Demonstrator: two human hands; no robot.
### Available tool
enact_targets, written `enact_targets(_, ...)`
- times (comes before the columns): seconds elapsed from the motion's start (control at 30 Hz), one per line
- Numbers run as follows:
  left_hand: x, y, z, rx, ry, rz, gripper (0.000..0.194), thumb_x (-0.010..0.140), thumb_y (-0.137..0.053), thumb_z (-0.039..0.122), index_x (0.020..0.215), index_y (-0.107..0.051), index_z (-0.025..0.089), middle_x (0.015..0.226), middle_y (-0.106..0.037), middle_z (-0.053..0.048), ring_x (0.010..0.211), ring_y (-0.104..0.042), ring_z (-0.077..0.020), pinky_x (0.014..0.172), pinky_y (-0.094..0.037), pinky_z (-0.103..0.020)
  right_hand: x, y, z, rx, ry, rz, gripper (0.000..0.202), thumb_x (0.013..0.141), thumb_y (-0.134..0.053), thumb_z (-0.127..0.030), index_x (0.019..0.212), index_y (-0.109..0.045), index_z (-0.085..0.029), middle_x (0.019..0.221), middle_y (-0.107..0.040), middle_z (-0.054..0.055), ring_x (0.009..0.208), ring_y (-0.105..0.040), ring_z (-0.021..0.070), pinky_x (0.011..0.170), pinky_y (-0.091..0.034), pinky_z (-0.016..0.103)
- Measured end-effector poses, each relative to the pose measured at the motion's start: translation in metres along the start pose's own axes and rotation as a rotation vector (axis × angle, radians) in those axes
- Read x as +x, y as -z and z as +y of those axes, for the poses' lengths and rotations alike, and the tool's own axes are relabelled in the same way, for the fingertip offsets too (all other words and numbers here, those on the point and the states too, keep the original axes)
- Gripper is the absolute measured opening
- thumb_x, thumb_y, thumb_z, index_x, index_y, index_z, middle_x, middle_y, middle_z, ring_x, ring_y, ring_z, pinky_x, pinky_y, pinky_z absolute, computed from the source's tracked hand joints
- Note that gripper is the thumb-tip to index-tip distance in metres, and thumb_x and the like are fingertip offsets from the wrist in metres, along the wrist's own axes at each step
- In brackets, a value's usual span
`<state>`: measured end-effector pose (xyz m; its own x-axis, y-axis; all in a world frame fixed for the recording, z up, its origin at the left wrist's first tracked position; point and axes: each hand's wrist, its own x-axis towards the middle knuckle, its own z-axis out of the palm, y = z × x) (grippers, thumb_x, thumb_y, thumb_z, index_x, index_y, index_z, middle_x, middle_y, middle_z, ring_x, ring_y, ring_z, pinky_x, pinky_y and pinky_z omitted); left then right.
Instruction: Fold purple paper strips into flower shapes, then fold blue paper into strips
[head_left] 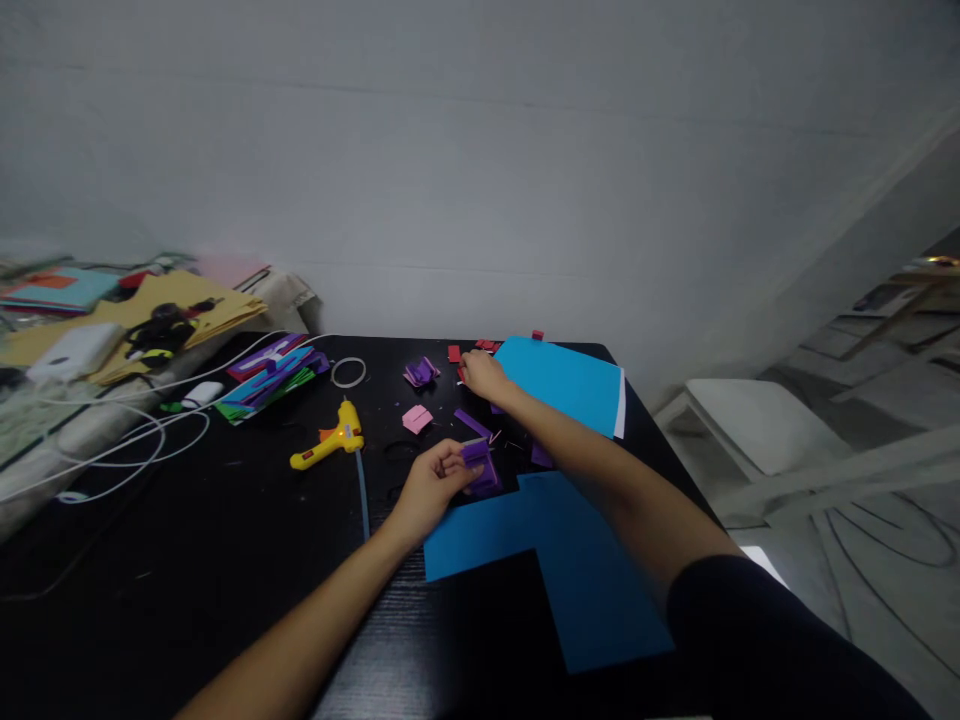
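In the head view, my left hand [433, 484] pinches a purple folded paper piece [484, 474] just above the black table. My right hand [484, 376] reaches farther back, fingers closed over a small red paper piece [460, 377] whose edge shows under the fingertips. Other red paper bits [487, 345] lie right beside it. A purple paper strip [472, 424] rests between the two hands. Left of them are a purple folded paper shape [421, 373] and a pink one [417, 419]. A blue cut paper sheet [480, 535] lies under my right forearm.
A yellow glue gun [337, 438] lies to the left, near a roll of tape [349, 373]. Behind it sits a stack of coloured paper [270, 378] with white cables [157, 450]. Blue sheets [570, 385] lie back right; a white stool [739, 420] stands beyond the black table [187, 600].
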<state>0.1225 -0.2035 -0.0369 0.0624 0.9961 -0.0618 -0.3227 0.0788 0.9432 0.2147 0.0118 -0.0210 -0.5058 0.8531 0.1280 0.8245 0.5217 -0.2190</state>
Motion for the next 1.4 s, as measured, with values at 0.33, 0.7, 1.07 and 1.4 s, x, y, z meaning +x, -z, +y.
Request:
enact_targets(0.33, 0.006, 0.014, 0.015, 0.007, -0.142, 0.146, 0.029, 0.071, -0.087, 0.034, 0.085, -0.069, 0.015, 0.077, -0.072, -0.002, 0.066, -0.064, -0.0133, 0.063, -0.048, -0.023, -0.059, 0.028, -0.013, 0.528, 0.048, 0.16, 0.014, 0.092, -0.061, -0.019, 0.101, -0.072, -0.017, 0.099, -0.077, 0.006, 0.092, -0.072, 0.0176, 0.083, -0.055, 0.029)
enact_targets(0.7, 0.009, 0.025, 0.019, 0.099, -0.149, 0.224, 0.03, 0.065, -0.09, 0.032, 0.084, -0.073, 0.015, 0.081, -0.074, -0.002, 0.074, -0.067, -0.0148, 0.075, -0.052, -0.025, -0.125, 0.049, -0.036, 1.065, 0.044, -0.12, 0.013, 0.084, -0.07, -0.014, 0.092, -0.079, -0.018, 0.087, -0.078, 0.005, 0.083, -0.074, 0.0188, 0.079, -0.059, 0.033)
enact_targets(1.07, 0.013, 0.022, 0.013, 0.074, -0.099, 0.181, 0.041, 0.062, -0.091, 0.031, 0.095, -0.074, 0.013, 0.075, -0.072, 0.0, 0.067, -0.064, -0.0117, 0.069, -0.051, -0.023, -0.045, 0.04, -0.019, 0.535, 0.022, -0.115, 0.016, 0.096, -0.062, -0.022, 0.103, -0.074, -0.014, 0.098, -0.079, 0.008, 0.086, -0.075, 0.016, 0.079, -0.059, 0.025)
enact_targets(1.4, 0.008, 0.018, 0.008, 0.084, -0.094, 0.131, 0.033, 0.059, -0.092, 0.026, 0.082, -0.072, 0.015, 0.07, -0.07, 0.002, 0.062, -0.061, -0.0117, 0.064, -0.05, -0.023, 0.034, -0.006, -0.007, 0.252, -0.104, -0.038, 0.042, 0.088, -0.065, -0.008, 0.129, -0.063, -0.014, 0.132, -0.067, 0.019, 0.126, -0.061, 0.0308, 0.108, -0.044, 0.041)
